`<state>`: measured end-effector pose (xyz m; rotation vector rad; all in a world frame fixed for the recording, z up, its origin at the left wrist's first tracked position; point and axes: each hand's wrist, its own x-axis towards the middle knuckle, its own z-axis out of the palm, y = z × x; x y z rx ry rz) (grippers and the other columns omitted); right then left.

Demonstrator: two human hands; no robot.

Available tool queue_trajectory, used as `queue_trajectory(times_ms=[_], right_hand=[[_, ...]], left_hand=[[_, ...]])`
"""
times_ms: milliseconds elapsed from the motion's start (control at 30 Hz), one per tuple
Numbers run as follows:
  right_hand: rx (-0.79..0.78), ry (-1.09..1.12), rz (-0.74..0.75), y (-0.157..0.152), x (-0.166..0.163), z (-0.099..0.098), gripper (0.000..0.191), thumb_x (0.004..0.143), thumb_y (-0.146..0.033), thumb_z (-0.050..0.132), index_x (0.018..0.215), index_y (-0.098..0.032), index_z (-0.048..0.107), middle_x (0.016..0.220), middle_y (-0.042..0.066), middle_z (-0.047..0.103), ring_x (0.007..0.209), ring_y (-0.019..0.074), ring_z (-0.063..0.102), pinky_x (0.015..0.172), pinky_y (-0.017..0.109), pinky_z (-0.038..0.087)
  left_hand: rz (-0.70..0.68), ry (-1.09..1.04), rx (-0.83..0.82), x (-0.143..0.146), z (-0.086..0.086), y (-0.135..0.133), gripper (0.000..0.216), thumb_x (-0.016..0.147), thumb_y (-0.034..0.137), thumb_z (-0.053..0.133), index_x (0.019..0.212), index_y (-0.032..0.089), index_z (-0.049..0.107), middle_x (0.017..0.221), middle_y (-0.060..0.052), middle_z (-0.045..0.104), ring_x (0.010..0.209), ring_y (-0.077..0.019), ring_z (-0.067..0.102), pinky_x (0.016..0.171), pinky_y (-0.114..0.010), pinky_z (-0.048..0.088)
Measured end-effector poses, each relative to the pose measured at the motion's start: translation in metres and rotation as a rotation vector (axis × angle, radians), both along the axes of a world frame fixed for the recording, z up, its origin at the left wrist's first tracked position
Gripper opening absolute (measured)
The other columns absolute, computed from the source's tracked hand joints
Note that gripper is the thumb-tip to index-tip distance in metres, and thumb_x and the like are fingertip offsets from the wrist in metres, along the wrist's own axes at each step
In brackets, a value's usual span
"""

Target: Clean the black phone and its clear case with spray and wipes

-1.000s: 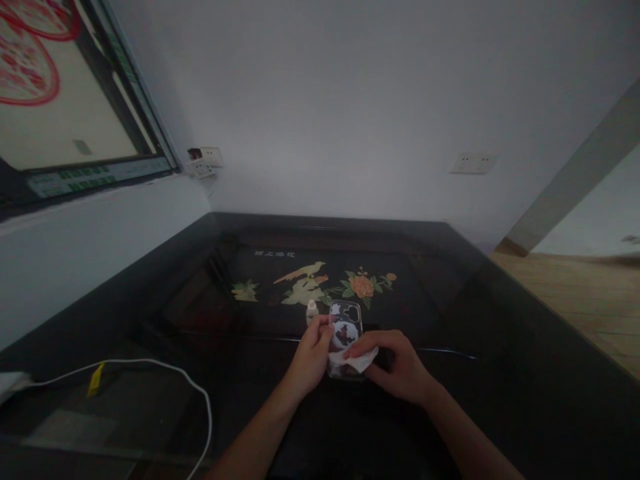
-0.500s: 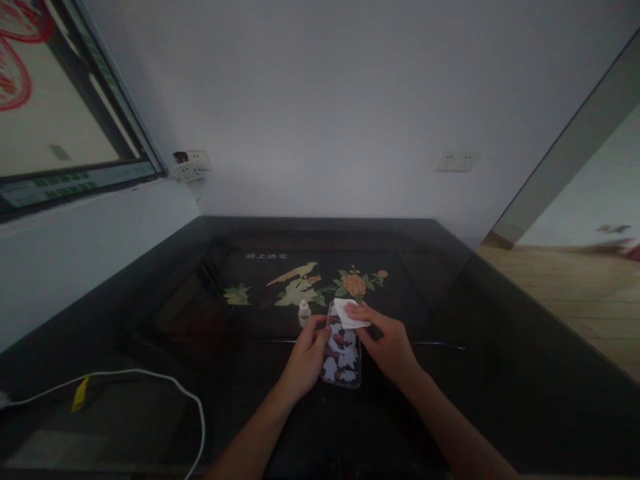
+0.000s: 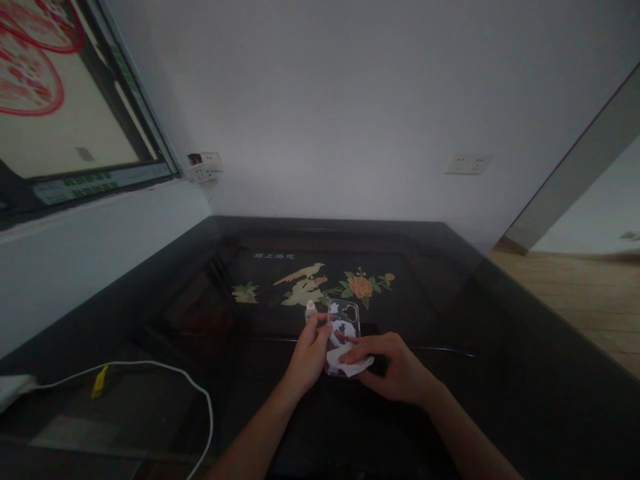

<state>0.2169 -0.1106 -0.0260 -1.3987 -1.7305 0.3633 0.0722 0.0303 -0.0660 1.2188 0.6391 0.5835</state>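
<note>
A clear phone case [image 3: 345,328] with white and dark patterns lies over the black table, its camera cutout at the far end. My left hand [image 3: 310,353] grips its left edge between thumb and fingers. Over the near end of the case, my right hand [image 3: 387,363] presses a folded white tissue [image 3: 350,363] against the surface, hiding that part of the pattern. Just beyond my left fingers stands a small bottle [image 3: 311,308] with a pale cap, its lower part covered by the hand.
The glossy black table [image 3: 450,413] carries an inlaid bird and flower picture [image 3: 360,287]. At the left lies a white cable [image 3: 185,377] with a yellow tag [image 3: 100,382], running to a white block [image 3: 15,390]. Wall sockets [image 3: 469,164] sit behind, and a window is at the left.
My right hand has slid the tissue from the far end of the phone case to its near end, uncovering the camera cutout. My left hand keeps its hold. The view has shifted slightly.
</note>
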Motion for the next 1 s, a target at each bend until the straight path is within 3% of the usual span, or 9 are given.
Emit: queue_trajectory(times_ms=[167,300,400,500,667,833,1000], right_hand=[[-0.046,0.026,-0.098,-0.001,-0.001,0.002,0.016,0.081,-0.023,0.077,0.097,-0.026,0.078,0.092,0.001,0.081,0.084,0.0208,0.077,0.086,0.032,0.059],[-0.069,0.302,-0.263,0.009,0.004,-0.001,0.012,0.089,-0.034,0.071,0.093,-0.023,0.075,0.086,0.002,0.078,0.074,0.0193,0.074,0.066,0.027,0.060],[0.071,0.496,-0.457,0.017,0.009,-0.004,0.018,0.089,-0.038,0.071,0.095,-0.021,0.072,0.093,0.006,0.078,0.085,0.0227,0.076,0.075,0.031,0.063],[0.171,0.487,-0.545,0.019,0.012,-0.006,0.015,0.091,-0.034,0.069,0.099,-0.022,0.072,0.108,0.009,0.078,0.102,0.0257,0.075,0.091,0.038,0.062],[0.179,0.233,-0.416,0.020,0.010,-0.009,0.015,0.090,-0.019,0.065,0.102,-0.024,0.073,0.115,0.007,0.077,0.115,0.0260,0.071,0.107,0.046,0.053],[0.136,0.087,-0.237,0.021,0.001,-0.010,0.028,0.089,-0.012,0.064,0.111,-0.027,0.073,0.118,0.003,0.077,0.112,0.0230,0.073,0.118,0.049,0.042],[0.060,0.054,-0.130,0.014,-0.004,-0.009,0.034,0.083,-0.009,0.066,0.111,-0.028,0.074,0.113,0.001,0.078,0.109,0.0226,0.074,0.111,0.042,0.050]], left_hand=[[-0.020,-0.004,-0.037,0.000,0.000,-0.001,0.045,0.084,0.051,0.063,0.115,0.020,0.053,0.083,-0.002,0.071,0.062,-0.0170,0.065,0.056,-0.026,0.051],[-0.019,0.055,-0.016,-0.002,0.008,-0.003,0.042,0.085,0.049,0.062,0.114,0.020,0.054,0.081,0.000,0.066,0.059,-0.0144,0.062,0.047,-0.022,0.047],[-0.053,0.077,-0.058,-0.003,0.013,-0.007,0.042,0.083,0.050,0.062,0.114,0.023,0.052,0.086,-0.002,0.067,0.061,-0.0151,0.062,0.042,-0.021,0.047],[-0.073,0.074,-0.116,-0.002,0.017,-0.011,0.045,0.081,0.050,0.064,0.114,0.024,0.049,0.090,-0.003,0.068,0.061,-0.0149,0.062,0.041,-0.021,0.048],[-0.081,0.039,-0.161,-0.002,0.020,-0.013,0.041,0.082,0.047,0.061,0.114,0.025,0.047,0.088,-0.001,0.067,0.056,-0.0148,0.061,0.041,-0.024,0.048],[-0.023,0.017,-0.106,-0.003,0.016,-0.009,0.030,0.084,0.040,0.061,0.106,0.023,0.050,0.077,0.004,0.063,0.056,-0.0118,0.059,0.051,-0.022,0.050],[0.012,-0.012,-0.081,-0.004,0.011,-0.005,0.032,0.086,0.044,0.060,0.108,0.023,0.050,0.069,0.007,0.057,0.052,-0.0114,0.055,0.048,-0.020,0.043]])
